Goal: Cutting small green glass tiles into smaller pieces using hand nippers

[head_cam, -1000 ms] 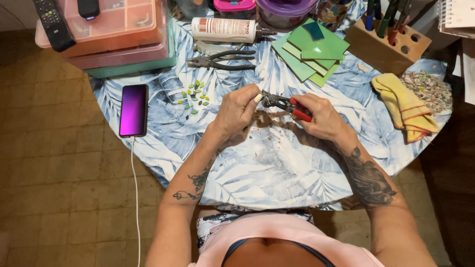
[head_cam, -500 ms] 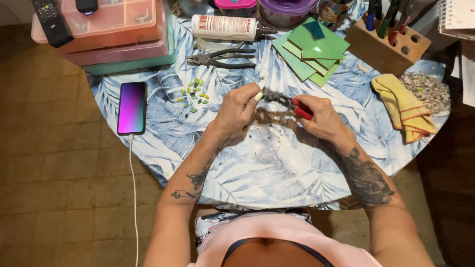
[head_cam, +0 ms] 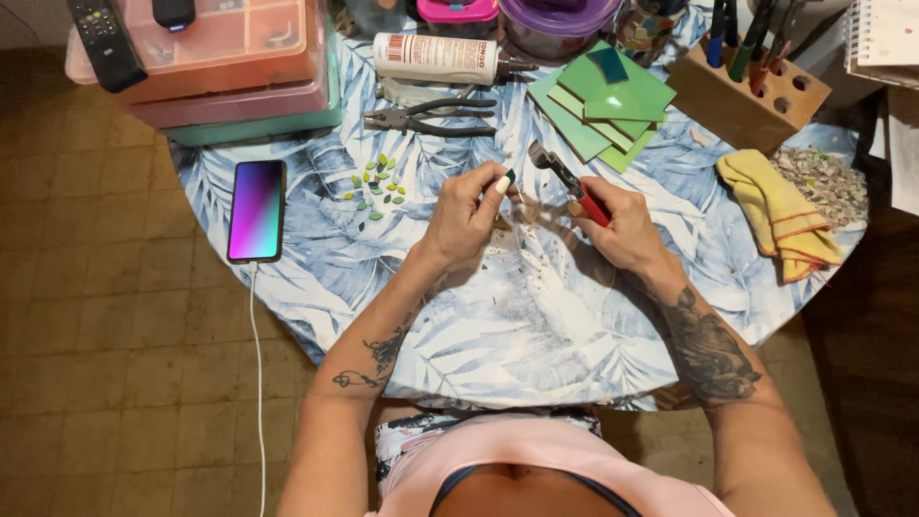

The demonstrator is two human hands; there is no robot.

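Since 0.5 s ago our hands have moved apart. Left hand now pinches a small dark green chip at its fingertips, above the table centre. Right hand stays clamped on the red-handled nippers, head tilted up-left, clear of the chip. White glue tube with a striped label lies at the top, beside stacked pink boxes.

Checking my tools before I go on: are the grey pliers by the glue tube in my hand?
No, the grey pliers lie untouched on the tablecloth, while the right hand holds a red-handled nipper.
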